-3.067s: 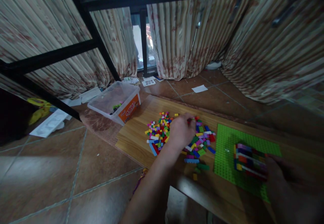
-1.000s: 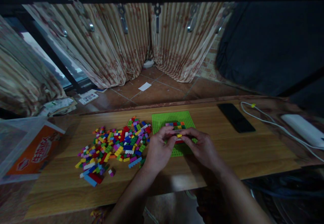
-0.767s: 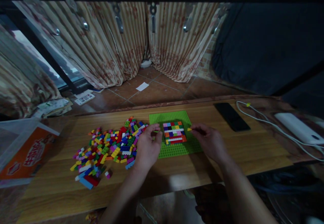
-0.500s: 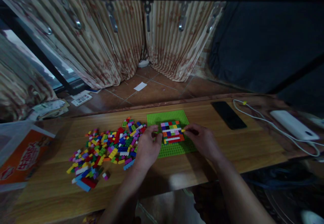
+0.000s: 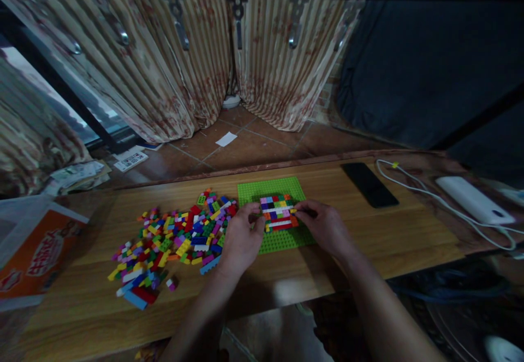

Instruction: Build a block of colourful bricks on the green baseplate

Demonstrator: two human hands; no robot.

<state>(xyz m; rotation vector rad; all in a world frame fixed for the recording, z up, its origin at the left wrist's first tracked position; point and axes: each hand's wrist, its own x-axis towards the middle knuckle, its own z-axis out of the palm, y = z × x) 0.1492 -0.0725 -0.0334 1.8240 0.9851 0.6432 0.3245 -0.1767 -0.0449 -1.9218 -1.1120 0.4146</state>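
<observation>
"Fingers [image 5: 306, 205] of the right hand [image 5: 329, 231] are doing what?"

"They're clamping a yellow brick [image 5: 292, 211] at the right edge of the block [image 5: 278, 214]."

"And the left hand's [image 5: 241, 239]?"

"Thumb and forefinger are standing apart by the block's left edge; I can't tell if they're touching it."

"So the block is sitting between?"

"Yes, on a green board [image 5: 282, 242], with loose bricks [image 5: 176, 236] lying left of the fingers and a phone [image 5: 369, 185] right."

The left edge cuts off the orange-labelled box [image 5: 43, 253]. Your right hand [image 5: 327, 230] partly hides a small yellow brick [image 5: 292, 211].
</observation>
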